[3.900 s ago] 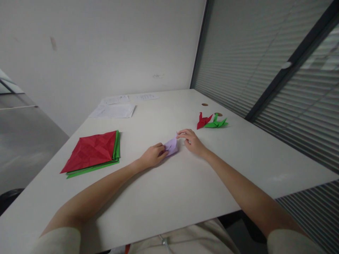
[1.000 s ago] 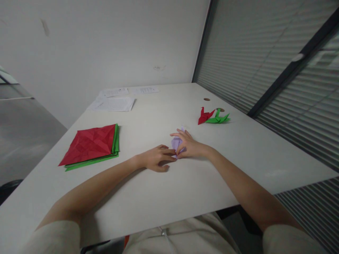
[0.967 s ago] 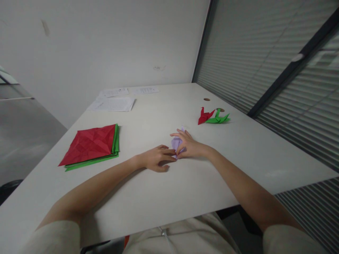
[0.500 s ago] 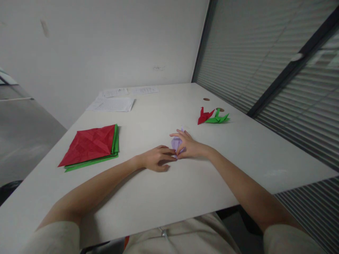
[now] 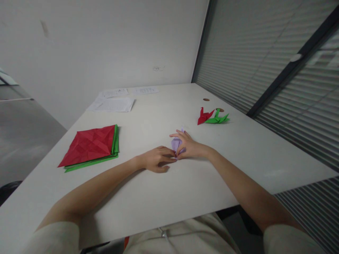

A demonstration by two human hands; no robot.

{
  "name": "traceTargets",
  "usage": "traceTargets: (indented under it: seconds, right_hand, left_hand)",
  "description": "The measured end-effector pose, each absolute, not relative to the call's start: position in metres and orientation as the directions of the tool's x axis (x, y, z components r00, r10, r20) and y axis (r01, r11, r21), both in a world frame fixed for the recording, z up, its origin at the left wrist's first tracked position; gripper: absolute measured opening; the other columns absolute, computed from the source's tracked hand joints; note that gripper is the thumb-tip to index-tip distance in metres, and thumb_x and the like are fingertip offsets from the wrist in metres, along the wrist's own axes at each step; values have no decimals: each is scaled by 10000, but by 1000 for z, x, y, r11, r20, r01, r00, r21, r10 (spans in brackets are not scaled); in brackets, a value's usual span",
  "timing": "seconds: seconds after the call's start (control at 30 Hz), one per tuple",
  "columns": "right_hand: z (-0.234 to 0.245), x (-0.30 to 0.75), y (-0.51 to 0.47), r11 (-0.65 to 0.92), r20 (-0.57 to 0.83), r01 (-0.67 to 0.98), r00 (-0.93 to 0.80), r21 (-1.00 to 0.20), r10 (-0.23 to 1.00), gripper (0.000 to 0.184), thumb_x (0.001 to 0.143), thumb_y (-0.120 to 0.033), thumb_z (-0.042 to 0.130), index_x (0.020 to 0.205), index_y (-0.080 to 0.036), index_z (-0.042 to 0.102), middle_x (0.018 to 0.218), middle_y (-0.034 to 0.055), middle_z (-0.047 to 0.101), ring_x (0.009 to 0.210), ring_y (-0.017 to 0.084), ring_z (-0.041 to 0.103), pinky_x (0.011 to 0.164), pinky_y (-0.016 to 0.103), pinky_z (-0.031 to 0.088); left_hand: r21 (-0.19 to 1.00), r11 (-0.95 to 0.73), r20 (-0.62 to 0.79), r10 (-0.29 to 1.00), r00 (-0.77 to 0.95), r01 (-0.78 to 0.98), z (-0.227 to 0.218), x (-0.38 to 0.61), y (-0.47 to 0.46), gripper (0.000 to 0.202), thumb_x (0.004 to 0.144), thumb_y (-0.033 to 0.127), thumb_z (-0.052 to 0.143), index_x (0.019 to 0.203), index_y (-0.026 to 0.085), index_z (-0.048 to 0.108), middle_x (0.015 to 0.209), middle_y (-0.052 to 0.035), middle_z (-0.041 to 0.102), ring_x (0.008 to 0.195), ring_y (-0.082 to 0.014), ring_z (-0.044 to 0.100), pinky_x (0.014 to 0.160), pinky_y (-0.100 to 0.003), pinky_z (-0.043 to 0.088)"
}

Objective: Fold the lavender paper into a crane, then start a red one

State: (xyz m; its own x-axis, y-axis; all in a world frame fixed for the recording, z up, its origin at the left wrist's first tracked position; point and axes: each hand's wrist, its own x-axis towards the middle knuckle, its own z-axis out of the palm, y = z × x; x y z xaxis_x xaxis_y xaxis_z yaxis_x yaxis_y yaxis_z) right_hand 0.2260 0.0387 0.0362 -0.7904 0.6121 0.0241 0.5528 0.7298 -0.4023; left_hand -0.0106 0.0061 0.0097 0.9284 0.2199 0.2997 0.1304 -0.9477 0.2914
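Two bare hands, the left hand [image 5: 156, 159] and the right hand [image 5: 189, 146], are sharing one small lilac folded paper piece [image 5: 175, 143]. One white table [image 5: 159, 197] is carrying two finished figures: one red folded paper figure [image 5: 203, 116] and one green folded paper figure [image 5: 217, 119]. One flat stack of creased paper squares [image 5: 90, 146] is showing one red sheet on top, with green edges beneath lying too close together to count. Two small brown round spots [image 5: 206, 100] are showing, and the loose white printed sheets [image 5: 113, 104] are numbering at least three.

Reaching fwd w/ both bare forearms, low over tabletop, converging. Pressing down w/ R hand [image 5: 190, 149], palm down, fingers spread. Resting L hand [image 5: 156, 162] just beside R, fingers half-curled, index tip approx. at R thumb.
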Motion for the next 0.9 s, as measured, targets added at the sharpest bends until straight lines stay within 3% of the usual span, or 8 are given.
traceTargets:
  seconds: [0.3, 0.63, 0.9]
  right_hand:
    - [35, 225, 39, 715, 19, 556, -783, -424, 621, 140, 674, -411, 774, 748, -292, 771, 1490, -14, 315, 1434, 349, 38, 1139, 554, -40]
    - [33, 226, 40, 725, 33, 544, -790, -422, 613, 172, 656, -445, 781, 749, -301, 772, 1482, -15, 330, 1434, 343, 42, 1145, 546, -33]
    - [34, 226, 40, 723, 16, 550, -792, -418, 611, 184, 684, -461, 756, 753, -291, 772, 1490, -11, 319, 1433, 340, 44, 1147, 538, -22]
  left_hand:
    - [297, -941, 244, 241, 939, 164, 14, -10, 6, 446, 837, 294, 550, 1272, 195, 543, 1265, -120, 584, 1191, -246, 530, 1068, -405, 341]
    - [427, -885, 278, 325, 904, 187, 11, -11, 7, 484, 827, 282, 555, 1296, 179, 494, 1269, -111, 598, 1158, -225, 561, 1066, -392, 337]
    - [352, -922, 284, 270, 920, 162, 11, -11, 6, 433, 815, 260, 556, 1243, 189, 565, 1279, -122, 583, 1212, -241, 520, 1064, -399, 355]
